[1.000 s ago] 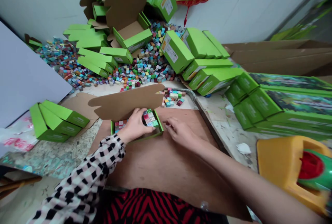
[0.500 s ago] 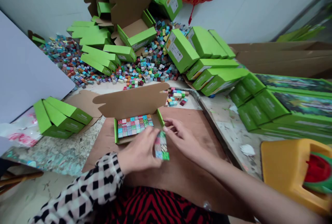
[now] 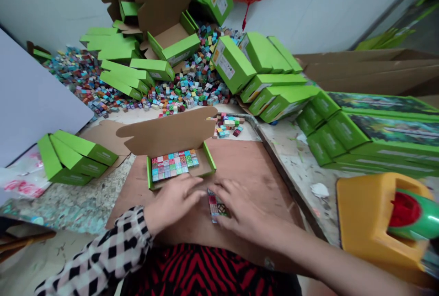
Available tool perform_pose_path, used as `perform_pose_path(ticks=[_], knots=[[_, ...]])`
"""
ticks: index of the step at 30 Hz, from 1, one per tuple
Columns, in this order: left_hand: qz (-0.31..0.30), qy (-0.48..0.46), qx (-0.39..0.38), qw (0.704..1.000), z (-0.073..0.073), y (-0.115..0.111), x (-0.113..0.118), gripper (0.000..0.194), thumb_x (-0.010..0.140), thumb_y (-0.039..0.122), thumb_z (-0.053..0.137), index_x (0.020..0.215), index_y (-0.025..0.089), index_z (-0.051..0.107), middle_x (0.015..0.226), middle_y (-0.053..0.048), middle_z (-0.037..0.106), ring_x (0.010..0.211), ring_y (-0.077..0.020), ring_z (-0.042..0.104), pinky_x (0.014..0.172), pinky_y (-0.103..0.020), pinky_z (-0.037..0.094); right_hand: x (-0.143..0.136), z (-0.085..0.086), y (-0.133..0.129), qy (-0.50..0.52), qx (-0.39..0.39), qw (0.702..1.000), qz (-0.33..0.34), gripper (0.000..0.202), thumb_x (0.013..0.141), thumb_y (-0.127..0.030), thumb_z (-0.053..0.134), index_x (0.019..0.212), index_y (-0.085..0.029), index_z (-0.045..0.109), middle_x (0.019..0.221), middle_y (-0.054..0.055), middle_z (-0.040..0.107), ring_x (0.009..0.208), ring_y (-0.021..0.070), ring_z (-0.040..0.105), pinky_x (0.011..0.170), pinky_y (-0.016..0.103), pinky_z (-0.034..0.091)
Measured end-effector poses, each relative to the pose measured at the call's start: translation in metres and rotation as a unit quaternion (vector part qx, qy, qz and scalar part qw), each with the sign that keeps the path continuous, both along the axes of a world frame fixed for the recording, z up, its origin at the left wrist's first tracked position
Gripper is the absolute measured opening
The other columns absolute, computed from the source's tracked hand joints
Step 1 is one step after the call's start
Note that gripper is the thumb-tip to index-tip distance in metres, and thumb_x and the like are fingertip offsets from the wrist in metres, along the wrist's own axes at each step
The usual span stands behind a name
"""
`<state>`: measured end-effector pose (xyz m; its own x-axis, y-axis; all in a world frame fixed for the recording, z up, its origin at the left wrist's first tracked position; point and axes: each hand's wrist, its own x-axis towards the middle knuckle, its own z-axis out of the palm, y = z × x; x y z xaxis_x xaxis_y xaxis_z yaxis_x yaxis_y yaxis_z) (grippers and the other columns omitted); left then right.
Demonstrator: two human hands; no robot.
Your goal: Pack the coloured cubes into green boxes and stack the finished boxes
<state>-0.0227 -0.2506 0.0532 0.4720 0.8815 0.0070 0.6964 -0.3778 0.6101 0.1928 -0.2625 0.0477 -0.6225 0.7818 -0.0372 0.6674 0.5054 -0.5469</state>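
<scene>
In the middle of the brown board [image 3: 252, 163], a small block of patterned cubes [image 3: 214, 204] is gripped at its right side by my right hand [image 3: 242, 207], fingers curled over its edge. My left hand [image 3: 174, 202] is just left of that block, thumb and fingers apart, with nothing visible in it. Behind my hands stands an open green carton [image 3: 210, 158], its brown cardboard lid [image 3: 171, 131] raised. Rows of patterned cubes [image 3: 174, 164] fill the carton's left and middle part; bare cardboard shows at its right end.
A heap of loose cubes [image 3: 192, 86] lies at the back among green cartons [image 3: 147, 74]. More cartons [image 3: 346, 136] are stacked at the right, above a yellow plastic object [image 3: 363, 223]. A few cubes [image 3: 228, 124] lie behind the board, and folded cartons [image 3: 77, 154] at the left.
My left hand has let go of the cube block and moved left. The block is now lower on the board, turned, with my right hand on it.
</scene>
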Motion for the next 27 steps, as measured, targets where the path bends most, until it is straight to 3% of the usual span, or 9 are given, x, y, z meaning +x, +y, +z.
perform_pose_path(ticks=[4, 6, 10, 14, 20, 23, 27], knots=[[0.060, 0.094, 0.122, 0.986, 0.001, 0.022, -0.021, 0.026, 0.091, 0.028, 0.047, 0.107, 0.019, 0.065, 0.103, -0.009, 0.065, 0.097, -0.0241, 0.058, 0.087, -0.042, 0.046, -0.022, 0.008, 0.042, 0.024, 0.087, 0.996, -0.022, 0.025, 0.087, -0.017, 0.046, 0.107, -0.015, 0.062, 0.101, 0.011, 0.062, 0.096, 0.0216, 0.053, 0.086, 0.035, 0.043], [0.069, 0.148, 0.132, 0.978, -0.006, 0.032, -0.024, 0.026, 0.089, 0.026, 0.048, 0.107, 0.019, 0.065, 0.109, -0.009, 0.065, 0.101, -0.0259, 0.057, 0.089, -0.044, 0.045, -0.037, 0.013, 0.065, -0.048, 0.101, 0.993, -0.024, 0.021, 0.089, -0.016, 0.046, 0.098, -0.016, 0.065, 0.094, 0.009, 0.065, 0.092, 0.0203, 0.056, 0.083, 0.032, 0.043], [0.090, 0.220, 0.110, 0.965, -0.019, 0.041, -0.024, 0.033, 0.087, 0.027, 0.050, 0.116, 0.018, 0.061, 0.119, -0.011, 0.063, 0.107, -0.0274, 0.057, 0.094, -0.045, 0.044, -0.068, 0.014, 0.095, -0.176, 0.091, 0.979, -0.046, 0.020, 0.086, -0.019, 0.052, 0.100, -0.013, 0.065, 0.095, 0.014, 0.069, 0.086, 0.0233, 0.063, 0.075, 0.032, 0.044], [0.102, 0.238, 0.087, 0.962, -0.023, 0.040, -0.021, 0.033, 0.088, 0.030, 0.048, 0.117, 0.019, 0.061, 0.122, -0.009, 0.062, 0.108, -0.0263, 0.060, 0.093, -0.041, 0.047, -0.083, 0.000, 0.100, -0.198, 0.085, 0.975, -0.055, 0.014, 0.083, -0.020, 0.057, 0.088, -0.011, 0.067, 0.087, 0.016, 0.070, 0.085, 0.0279, 0.064, 0.075, 0.036, 0.043], [0.105, 0.229, 0.082, 0.964, -0.024, 0.037, -0.021, 0.038, 0.086, 0.031, 0.052, 0.122, 0.022, 0.057, 0.125, -0.010, 0.060, 0.111, -0.0279, 0.057, 0.092, -0.042, 0.047, -0.081, -0.017, 0.094, -0.176, 0.101, 0.977, -0.070, 0.021, 0.090, -0.026, 0.050, 0.099, -0.013, 0.064, 0.096, 0.014, 0.069, 0.094, 0.0267, 0.061, 0.080, 0.037, 0.039], [0.108, 0.226, 0.071, 0.966, -0.023, 0.037, -0.020, 0.036, 0.087, 0.031, 0.052, 0.122, 0.023, 0.058, 0.124, -0.009, 0.059, 0.106, -0.0273, 0.059, 0.089, -0.042, 0.048, -0.079, -0.014, 0.094, -0.167, 0.099, 0.980, -0.053, 0.023, 0.087, -0.026, 0.055, 0.104, -0.013, 0.063, 0.098, 0.014, 0.068, 0.098, 0.0261, 0.059, 0.082, 0.035, 0.039], [0.100, 0.223, 0.065, 0.967, -0.019, 0.039, -0.021, 0.034, 0.087, 0.032, 0.051, 0.120, 0.024, 0.059, 0.116, -0.009, 0.062, 0.103, -0.0283, 0.060, 0.086, -0.043, 0.048, -0.061, 0.008, 0.095, -0.105, 0.088, 0.990, -0.044, 0.026, 0.087, -0.023, 0.056, 0.110, -0.014, 0.061, 0.106, 0.012, 0.065, 0.099, 0.0216, 0.058, 0.081, 0.031, 0.041]])
